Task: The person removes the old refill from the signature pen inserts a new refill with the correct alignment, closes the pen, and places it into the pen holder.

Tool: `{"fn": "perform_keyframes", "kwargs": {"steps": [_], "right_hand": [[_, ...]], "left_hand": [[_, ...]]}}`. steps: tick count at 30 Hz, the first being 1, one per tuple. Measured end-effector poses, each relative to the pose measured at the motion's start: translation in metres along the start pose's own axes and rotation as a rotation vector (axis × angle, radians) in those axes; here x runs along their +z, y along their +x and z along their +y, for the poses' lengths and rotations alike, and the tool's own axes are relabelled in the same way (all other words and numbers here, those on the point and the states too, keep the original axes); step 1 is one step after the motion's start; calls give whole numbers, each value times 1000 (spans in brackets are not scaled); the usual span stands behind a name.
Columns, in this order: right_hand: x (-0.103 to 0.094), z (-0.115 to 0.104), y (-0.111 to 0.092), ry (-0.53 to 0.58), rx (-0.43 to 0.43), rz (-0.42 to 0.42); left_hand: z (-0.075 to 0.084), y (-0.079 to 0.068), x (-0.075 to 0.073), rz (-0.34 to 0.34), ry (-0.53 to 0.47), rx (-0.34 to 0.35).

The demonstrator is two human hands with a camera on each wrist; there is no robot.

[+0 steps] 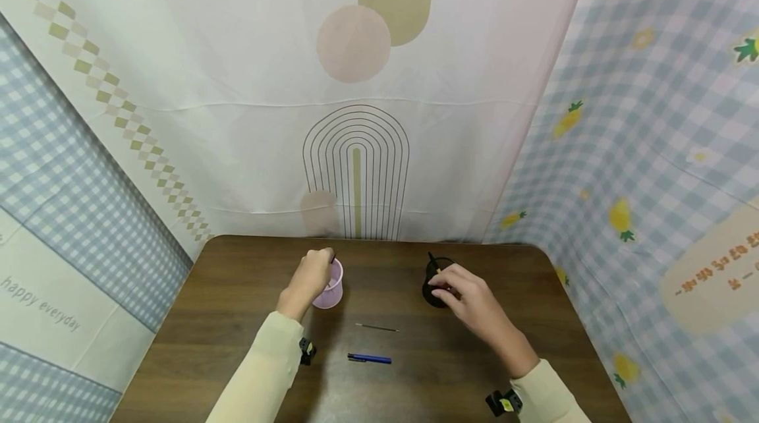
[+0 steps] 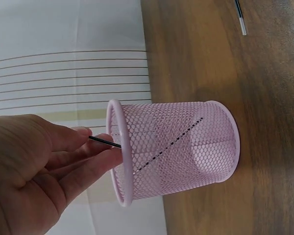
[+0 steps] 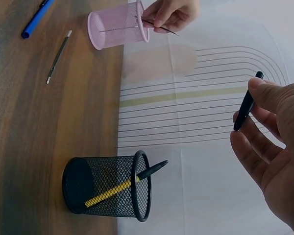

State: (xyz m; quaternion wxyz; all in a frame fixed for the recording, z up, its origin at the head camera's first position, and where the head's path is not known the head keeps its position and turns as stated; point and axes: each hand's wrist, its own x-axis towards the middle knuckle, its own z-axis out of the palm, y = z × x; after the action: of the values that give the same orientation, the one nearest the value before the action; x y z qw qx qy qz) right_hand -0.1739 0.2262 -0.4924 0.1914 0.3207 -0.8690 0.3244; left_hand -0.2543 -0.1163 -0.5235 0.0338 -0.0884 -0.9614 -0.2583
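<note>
Tabletop (image 1: pixel 225 304) with two mesh cups, my hands at work on either side. At the left, the pink mesh cup (image 2: pixel 157 122) stands upright, and through its wall shows one thin dark rod (image 2: pixel 169 145), leaning inside; I count that as placed. My left hand (image 1: pixel 309 280) is at the cup's mouth, pinching a slim black refill (image 2: pixel 105 141) between thumb and fingers; one end appears to reach just within the rim, so I judge this placement under way but unfinished. Between the cups, and nearer to me, two things lie loose, touched by neither hand: a thin refill (image 1: pixel 377 327) with pale ends and, nearer still, a blue pen (image 1: pixel 373 358). Both are outside the cups and, as I read the arrangement, remain to be dealt with. At the right, the black mesh cup (image 3: pixel 108 169) stands upright, holding a yellow pen (image 3: pixel 127 184) whose dark end projects above the rim; this too seems done. Close by, on the cup's near right, my right hand (image 1: pixel 474 298) grasps a short dark pen-like piece (image 3: pixel 247 104) between thumb and fingertips, clear of the cup; whether it hangs over the mouth I cannot tell. By my estimate, two pieces are in, two are in hand and two wait.
</note>
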Motion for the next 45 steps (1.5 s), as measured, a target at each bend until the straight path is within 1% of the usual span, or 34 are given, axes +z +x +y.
{"fn": "perform_keyframes", "kwargs": {"steps": [4, 8, 13, 15, 20, 23, 27, 30, 35, 40, 45], "right_hand": [[-3, 0, 2, -4, -7, -11], [-8, -2, 5, -6, 8, -27], [-11, -1, 7, -7, -11, -5], [-12, -1, 7, -9, -17, 2], [-17, -2, 11, -22, -12, -20], [-19, -2, 13, -34, -27, -22], [-21, -2, 15, -52, -60, -4], [-23, -2, 17, -65, -75, 9], [-25, -4, 19, -81, -73, 8], [-27, -5, 22, -101, -92, 13], [-30, -6, 25, -112, -119, 17]], "left_hand": [[1, -1, -3, 18, -8, 12], [2, -4, -6, 32, -12, 43], [7, -7, -8, 38, -17, 61], [8, -9, -8, 49, -10, 74], [12, -13, -10, 96, 10, 115], [15, -16, -11, 121, 15, 130], [19, -19, -12, 148, 13, 153], [22, -21, -13, 161, 13, 173], [30, -25, -17, 177, 39, 208], [40, -29, -22, 201, 56, 253], [48, -32, -26, 224, 38, 288]]}}
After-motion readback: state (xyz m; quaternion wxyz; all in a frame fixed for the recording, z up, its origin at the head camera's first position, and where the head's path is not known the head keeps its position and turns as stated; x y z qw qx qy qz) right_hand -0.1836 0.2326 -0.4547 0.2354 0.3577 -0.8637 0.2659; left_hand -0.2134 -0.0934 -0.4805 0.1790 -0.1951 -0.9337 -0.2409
